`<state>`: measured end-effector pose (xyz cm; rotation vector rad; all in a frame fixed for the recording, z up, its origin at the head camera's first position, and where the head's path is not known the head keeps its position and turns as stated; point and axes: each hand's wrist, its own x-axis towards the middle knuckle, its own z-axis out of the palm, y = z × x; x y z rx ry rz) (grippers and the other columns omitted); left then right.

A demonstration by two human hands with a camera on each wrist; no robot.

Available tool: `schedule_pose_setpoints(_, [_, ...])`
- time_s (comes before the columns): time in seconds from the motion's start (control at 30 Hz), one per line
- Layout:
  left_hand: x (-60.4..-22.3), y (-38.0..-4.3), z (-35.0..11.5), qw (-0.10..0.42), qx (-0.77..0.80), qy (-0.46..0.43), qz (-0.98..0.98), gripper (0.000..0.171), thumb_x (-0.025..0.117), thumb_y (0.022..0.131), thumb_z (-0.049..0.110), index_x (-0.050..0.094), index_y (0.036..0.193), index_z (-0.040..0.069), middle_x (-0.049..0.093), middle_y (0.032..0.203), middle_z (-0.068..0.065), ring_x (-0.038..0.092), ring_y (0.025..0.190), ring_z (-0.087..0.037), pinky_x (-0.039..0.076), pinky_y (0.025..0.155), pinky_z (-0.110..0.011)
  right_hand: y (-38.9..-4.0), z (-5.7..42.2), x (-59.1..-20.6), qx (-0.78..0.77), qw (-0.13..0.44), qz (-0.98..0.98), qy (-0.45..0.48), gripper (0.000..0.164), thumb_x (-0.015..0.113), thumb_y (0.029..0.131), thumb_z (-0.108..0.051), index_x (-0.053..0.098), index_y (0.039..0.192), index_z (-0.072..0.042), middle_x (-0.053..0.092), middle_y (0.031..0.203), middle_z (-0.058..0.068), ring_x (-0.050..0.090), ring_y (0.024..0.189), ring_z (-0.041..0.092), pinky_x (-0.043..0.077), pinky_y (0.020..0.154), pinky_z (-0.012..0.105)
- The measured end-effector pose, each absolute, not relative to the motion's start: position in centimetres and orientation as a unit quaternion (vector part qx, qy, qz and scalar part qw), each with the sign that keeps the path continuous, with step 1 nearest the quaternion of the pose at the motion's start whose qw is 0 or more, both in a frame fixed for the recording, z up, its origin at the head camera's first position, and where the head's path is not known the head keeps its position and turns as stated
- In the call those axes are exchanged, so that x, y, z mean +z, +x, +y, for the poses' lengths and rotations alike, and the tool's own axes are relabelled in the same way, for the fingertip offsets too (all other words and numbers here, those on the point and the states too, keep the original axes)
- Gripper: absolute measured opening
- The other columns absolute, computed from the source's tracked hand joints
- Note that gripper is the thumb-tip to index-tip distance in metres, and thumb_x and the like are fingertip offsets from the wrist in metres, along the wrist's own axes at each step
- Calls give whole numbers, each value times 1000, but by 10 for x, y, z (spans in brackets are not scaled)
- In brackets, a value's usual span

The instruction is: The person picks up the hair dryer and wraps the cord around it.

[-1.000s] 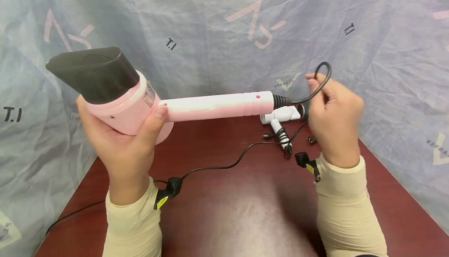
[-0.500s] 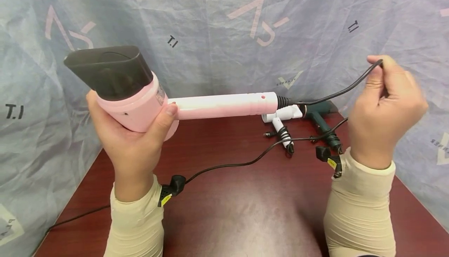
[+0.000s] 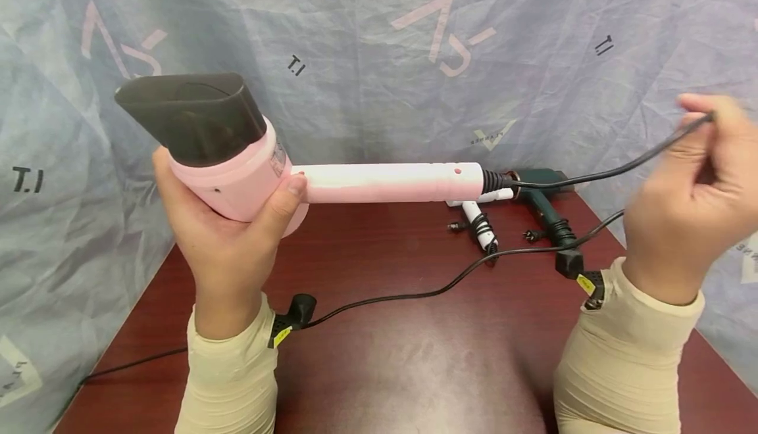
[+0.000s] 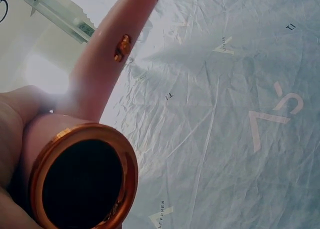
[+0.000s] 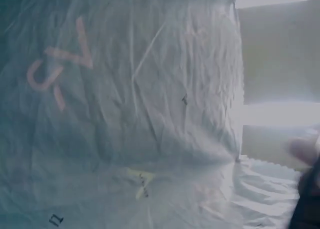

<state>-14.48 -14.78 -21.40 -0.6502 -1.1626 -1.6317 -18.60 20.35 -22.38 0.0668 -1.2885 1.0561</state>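
A pink hair dryer (image 3: 385, 183) with a dark flat nozzle (image 3: 195, 115) is held up over the table, its handle pointing right. My left hand (image 3: 231, 243) grips it round the barrel, thumb near the handle's base. In the left wrist view, the copper-coloured ring (image 4: 132, 174) at the barrel's end and switches (image 4: 122, 48) on the handle show. At the far right my right hand (image 3: 699, 197) pinches the black cord (image 3: 628, 166) between thumb and fingers. The rest of the cord hangs below that hand and runs leftward across the table.
Behind on the red-brown table (image 3: 403, 348) lie a white hair dryer (image 3: 474, 217) and a dark green hair dryer (image 3: 541, 200), cords wound round their handles. A printed grey cloth (image 3: 355, 59) hangs behind and at both sides.
My right hand has moved right, drawing the loop of cord by the handle out straighter. The pink hair dryer has shifted slightly right in my left hand. The green hair dryer has come into view.
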Motion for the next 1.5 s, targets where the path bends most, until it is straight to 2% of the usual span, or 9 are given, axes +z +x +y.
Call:
schedule_pose_setpoints(0.1, [-212, -146, -149, 487, -683, -278, -468, 68, 88, 63, -3, 50, 119, -5, 66, 113, -21, 61, 104, -39, 52, 98, -41, -187, 196, -223, 423, 642, -637, 56, 25, 63, 100, -17, 83, 91, -7, 51, 62, -13, 31, 54, -3, 26, 58, 12])
schedule_pose_setpoints(0.3, [-215, -151, -149, 454, -690, -302, -476, 64, 86, 66, -3, 54, 122, -5, 66, 110, -20, 61, 100, -38, 54, 95, -41, -198, 167, -241, 320, 549, -762, 122, 34, 62, 103, -29, 77, 83, -6, 61, 64, 5, 36, 54, 8, 25, 55, 17])
schedule_pose_setpoints(0.33, [-216, -151, -149, 448, -689, -299, -485, 63, 85, 67, -4, 54, 123, -4, 66, 110, -19, 62, 99, -37, 54, 94, -40, -201, 161, -247, 301, 525, -784, 136, 32, 62, 103, -30, 76, 83, -10, 65, 68, 3, 40, 56, 9, 27, 57, 17])
schedule_pose_setpoints(0.57, [-227, -159, -148, 443, -652, -269, -553, 63, 83, 71, -7, 52, 125, 1, 66, 111, -18, 63, 94, -35, 54, 91, -40, -204, 109, -278, 190, 398, -856, 269, 33, 67, 96, -19, 50, 67, -15, 41, 61, 0, 39, 55, 21, 38, 50, 39])
schedule_pose_setpoints(0.73, [-232, -166, -149, 469, -601, -247, -598, 67, 86, 73, 1, 51, 130, 3, 66, 112, -9, 63, 96, -29, 54, 88, -36, -193, 94, -279, 178, 319, -874, 322, 40, 66, 100, -30, 47, 67, -20, 35, 59, -7, 33, 55, 13, 33, 51, 31])
schedule_pose_setpoints(0.93, [-233, -171, -151, 487, -550, -224, -640, 71, 89, 71, 5, 53, 132, 2, 67, 118, 0, 63, 109, -24, 49, 102, -37, -181, 99, -273, 156, 304, -869, 359, 40, 66, 102, -28, 41, 72, -19, 27, 60, -9, 25, 56, 7, 27, 51, 26])
schedule_pose_setpoints(1.2, [-230, -168, -157, 485, -505, -209, -682, 69, 86, 69, 2, 55, 130, -6, 67, 115, -13, 63, 103, -20, 50, 95, -31, -181, 117, -262, 191, 330, -832, 404, 6, 73, 96, -23, 71, 92, -20, 55, 72, -14, 42, 62, 2, 40, 60, 21])
schedule_pose_setpoints(1.37, [-231, -170, -165, 453, -544, -205, -676, 65, 86, 67, 3, 60, 126, -2, 68, 106, -3, 62, 96, -21, 50, 90, -30, -185, 127, -255, 274, 352, -778, 443, 9, 72, 97, -21, 72, 89, -19, 57, 74, -17, 42, 61, -2, 36, 60, 14])
schedule_pose_setpoints(1.5, [-230, -171, -170, 430, -567, -227, -665, 66, 85, 65, 1, 59, 124, -8, 68, 103, 2, 62, 94, -23, 50, 88, -31, -189, 132, -254, 330, 348, -751, 454, 14, 72, 98, -20, 70, 84, -18, 57, 67, -17, 41, 52, -5, 36, 54, 13])
